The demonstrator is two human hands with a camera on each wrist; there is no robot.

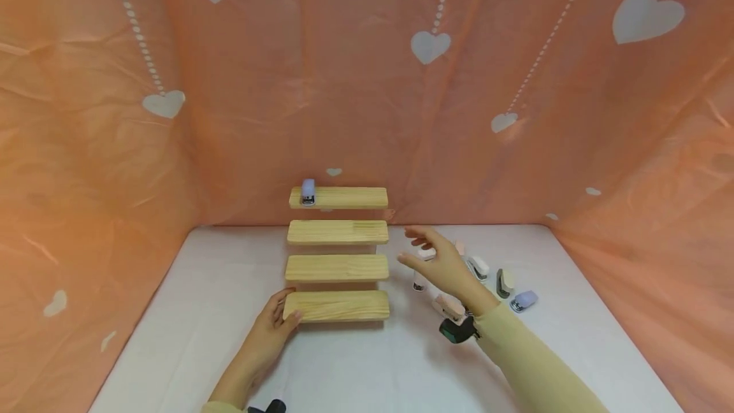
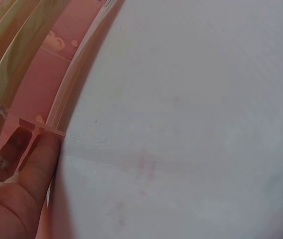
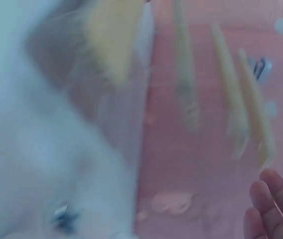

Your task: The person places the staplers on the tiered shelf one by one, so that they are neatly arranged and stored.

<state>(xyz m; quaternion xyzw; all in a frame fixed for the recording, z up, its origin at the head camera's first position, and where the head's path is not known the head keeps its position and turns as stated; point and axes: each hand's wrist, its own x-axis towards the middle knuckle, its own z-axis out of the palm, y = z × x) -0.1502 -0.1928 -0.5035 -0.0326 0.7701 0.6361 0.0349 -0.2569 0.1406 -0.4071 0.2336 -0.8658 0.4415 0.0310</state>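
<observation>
A stepped display rack has wooden shelves on a clear frame; its lowest shelf (image 1: 337,306) is nearest the person. My left hand (image 1: 269,333) grips the left end of that shelf, thumb at its front edge. In the left wrist view, fingers of the left hand (image 2: 19,184) touch the rack's clear side panel. A small lavender stapler (image 1: 308,192) stands on the left part of the top shelf (image 1: 350,197). My right hand (image 1: 444,266) hovers right of the rack, fingers spread and holding nothing. In the right wrist view, the right hand (image 3: 278,209) shows fingertips near the blurred shelves.
Several small staplers lie right of the rack, partly hidden by the right hand: a pink one (image 1: 449,306), a white one (image 1: 478,266), a cream one (image 1: 505,282) and a lavender one (image 1: 524,301). An orange heart-print curtain (image 1: 355,81) encloses the white table (image 1: 229,273).
</observation>
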